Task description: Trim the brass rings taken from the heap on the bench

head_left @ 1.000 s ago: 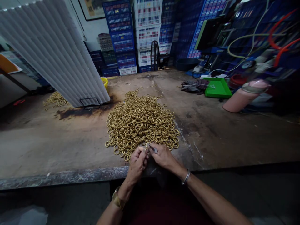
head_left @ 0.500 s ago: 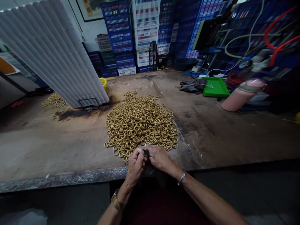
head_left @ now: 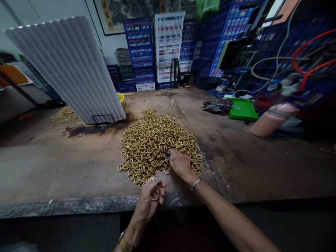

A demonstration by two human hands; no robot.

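A wide heap of brass-coloured rings [head_left: 154, 136] lies on the workbench in front of me. Near the bench's front edge my left hand [head_left: 150, 198] is raised with curled fingers, and a single brass ring [head_left: 155, 195] sits in its grip. My right hand [head_left: 181, 163] reaches over the near right part of the heap. Its thumb and fingers are closed on a small dark blade-like tool [head_left: 168, 155], whose tip points left over the rings. The grip end of that tool is hidden inside the fingers.
A ribbed, pale translucent panel [head_left: 76, 70] leans in a black wire stand [head_left: 103, 120] at the left. Loose rings [head_left: 65, 114] lie behind it, beside a yellow container [head_left: 121, 98]. To the right are dark gloves [head_left: 217, 106], a green tray [head_left: 243, 109] and a tilted pink bottle [head_left: 271, 120].
My hands, together before, have moved apart. The right has gone forward over the heap with the tool; the left has turned, now showing a ring in its fingers. The view has tilted up.
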